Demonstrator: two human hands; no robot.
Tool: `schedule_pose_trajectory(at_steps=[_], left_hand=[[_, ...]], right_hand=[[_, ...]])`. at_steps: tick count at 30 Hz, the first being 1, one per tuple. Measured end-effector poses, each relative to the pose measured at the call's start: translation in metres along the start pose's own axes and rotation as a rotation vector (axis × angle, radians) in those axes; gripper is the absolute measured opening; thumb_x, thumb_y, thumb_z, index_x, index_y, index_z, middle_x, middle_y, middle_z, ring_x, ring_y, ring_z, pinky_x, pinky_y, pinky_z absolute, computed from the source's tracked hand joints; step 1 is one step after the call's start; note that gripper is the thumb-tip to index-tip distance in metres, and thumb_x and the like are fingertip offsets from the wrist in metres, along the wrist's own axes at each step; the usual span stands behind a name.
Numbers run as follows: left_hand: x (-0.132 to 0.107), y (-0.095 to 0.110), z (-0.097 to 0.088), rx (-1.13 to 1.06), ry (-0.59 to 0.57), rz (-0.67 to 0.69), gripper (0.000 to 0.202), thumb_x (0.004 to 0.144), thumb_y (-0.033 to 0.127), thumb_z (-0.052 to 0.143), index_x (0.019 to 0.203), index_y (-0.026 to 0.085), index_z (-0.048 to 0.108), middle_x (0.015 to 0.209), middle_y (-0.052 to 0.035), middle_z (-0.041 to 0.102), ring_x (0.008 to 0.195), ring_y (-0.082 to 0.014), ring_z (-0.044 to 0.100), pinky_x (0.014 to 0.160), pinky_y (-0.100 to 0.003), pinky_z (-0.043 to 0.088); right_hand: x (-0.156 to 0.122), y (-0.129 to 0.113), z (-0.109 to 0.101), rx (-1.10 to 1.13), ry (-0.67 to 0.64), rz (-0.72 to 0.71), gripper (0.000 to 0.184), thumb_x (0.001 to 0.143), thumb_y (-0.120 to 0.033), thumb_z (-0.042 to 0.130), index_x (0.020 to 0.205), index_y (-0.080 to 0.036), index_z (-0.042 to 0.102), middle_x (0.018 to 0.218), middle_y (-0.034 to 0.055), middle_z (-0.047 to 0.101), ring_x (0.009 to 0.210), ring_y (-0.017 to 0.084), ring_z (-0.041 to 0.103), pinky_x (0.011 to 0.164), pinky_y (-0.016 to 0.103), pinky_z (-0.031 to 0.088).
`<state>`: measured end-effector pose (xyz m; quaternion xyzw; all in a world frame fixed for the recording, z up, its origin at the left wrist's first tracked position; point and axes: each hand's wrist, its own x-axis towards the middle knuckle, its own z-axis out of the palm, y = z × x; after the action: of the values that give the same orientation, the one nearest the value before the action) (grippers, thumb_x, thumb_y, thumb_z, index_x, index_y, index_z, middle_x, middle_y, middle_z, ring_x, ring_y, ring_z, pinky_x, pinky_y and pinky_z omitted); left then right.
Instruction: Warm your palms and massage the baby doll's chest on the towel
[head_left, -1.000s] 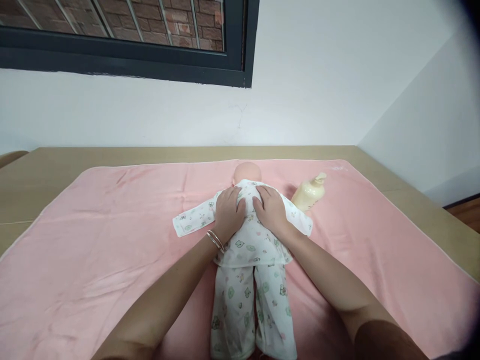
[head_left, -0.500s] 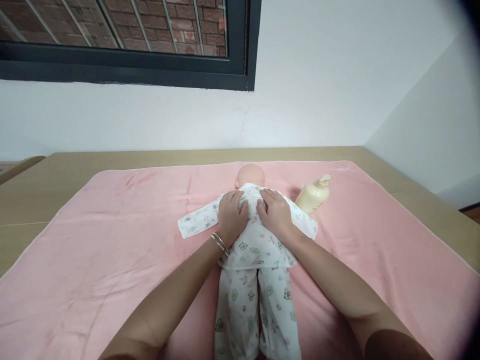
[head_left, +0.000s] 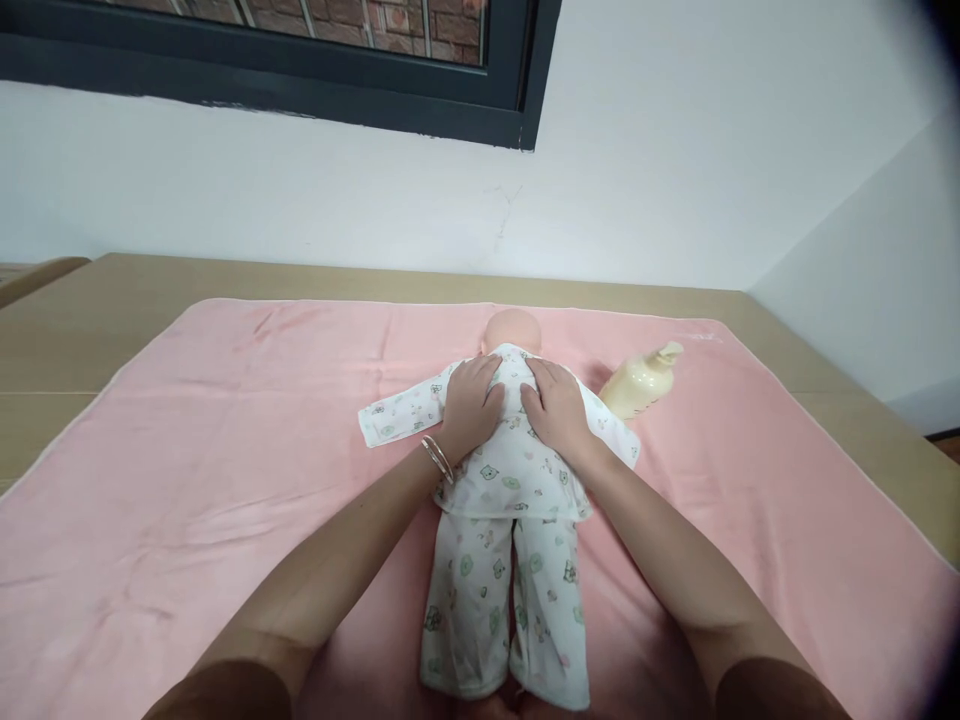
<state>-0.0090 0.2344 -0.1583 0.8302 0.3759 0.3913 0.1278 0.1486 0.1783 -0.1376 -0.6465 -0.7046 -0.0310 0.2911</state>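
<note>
A baby doll (head_left: pixel 511 330) lies in the middle of the pink blanket, the bald back of its head towards the wall, its face out of sight. It wears a white printed top (head_left: pixel 517 480) and matching trousers (head_left: pixel 469 600), with the sleeves spread to both sides. My left hand (head_left: pixel 472 405), a bracelet at its wrist, rests flat on the left of the doll's upper back. On the right of the upper back lies my right hand (head_left: pixel 559 408), fingers stretched towards the head. Both hands are open and touch the top's cloth.
A cream pump bottle (head_left: pixel 640 383) lies tilted on the blanket, right of the doll's right sleeve. The pink blanket (head_left: pixel 225 450) covers much of a wooden table (head_left: pixel 315 278). Behind stand a white wall (head_left: pixel 637 180) and a dark window frame (head_left: pixel 375 95).
The view has tilted downward and slightly sideways, so more of the trouser legs shows. Both hands stay on the doll's upper back, with the thumbs a little farther from each other.
</note>
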Motion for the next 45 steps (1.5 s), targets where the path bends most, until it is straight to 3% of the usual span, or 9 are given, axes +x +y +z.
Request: schedule_pose_trajectory(at_steps=[8,18,26,35,41,45], left_hand=[[0.001,0.003,0.000,-0.014,0.003,-0.038,0.040,0.089,0.022,0.038,0.123,0.016,0.058,0.128,-0.0102,0.063,0.120,-0.0253,0.054,0.108,-0.045,0.039],[0.000,0.003,0.002,-0.032,0.045,-0.071,0.037,0.089,0.026,0.041,0.121,0.017,0.059,0.128,-0.0088,0.064,0.121,-0.0239,0.055,0.109,-0.043,0.040],[0.002,0.003,-0.003,0.098,-0.067,0.046,0.041,0.093,0.024,0.034,0.129,0.014,0.051,0.134,-0.0109,0.058,0.123,-0.0260,0.050,0.109,-0.045,0.035],[0.001,0.019,-0.008,0.331,0.016,0.050,0.019,0.087,0.018,0.042,0.096,0.016,0.059,0.094,-0.0124,0.063,0.093,-0.0285,0.055,0.083,-0.043,0.042],[-0.003,0.021,-0.008,0.353,0.064,0.004,0.017,0.089,0.022,0.043,0.089,0.018,0.059,0.085,-0.0109,0.062,0.087,-0.0280,0.056,0.078,-0.042,0.043],[-0.003,0.015,-0.004,0.236,0.069,-0.029,0.028,0.089,0.025,0.043,0.111,0.016,0.059,0.111,-0.0128,0.065,0.107,-0.0289,0.056,0.095,-0.045,0.043]], right_hand=[[-0.001,0.004,0.003,-0.007,0.001,-0.050,0.047,0.096,-0.027,0.035,0.137,-0.012,0.051,0.140,0.0121,0.055,0.130,0.028,0.046,0.111,0.046,0.035],[-0.001,0.007,0.007,0.046,0.052,-0.044,0.043,0.096,-0.028,0.038,0.134,-0.016,0.053,0.135,0.0111,0.059,0.128,0.029,0.050,0.109,0.049,0.038],[0.000,0.013,0.007,-0.016,-0.009,-0.133,0.049,0.094,-0.026,0.037,0.140,-0.013,0.047,0.142,0.0165,0.051,0.128,0.032,0.047,0.106,0.053,0.038],[0.000,0.012,0.010,0.058,0.054,-0.194,0.042,0.093,-0.023,0.039,0.130,-0.017,0.058,0.138,0.0108,0.057,0.128,0.028,0.051,0.106,0.051,0.041],[-0.017,0.002,0.014,0.119,0.327,-0.028,0.033,0.091,-0.018,0.041,0.109,-0.020,0.069,0.116,0.0082,0.071,0.116,0.022,0.062,0.109,0.044,0.044],[-0.013,0.000,0.011,0.055,0.215,0.054,0.038,0.089,-0.023,0.044,0.120,-0.017,0.064,0.128,0.0113,0.065,0.124,0.026,0.056,0.112,0.048,0.040]])
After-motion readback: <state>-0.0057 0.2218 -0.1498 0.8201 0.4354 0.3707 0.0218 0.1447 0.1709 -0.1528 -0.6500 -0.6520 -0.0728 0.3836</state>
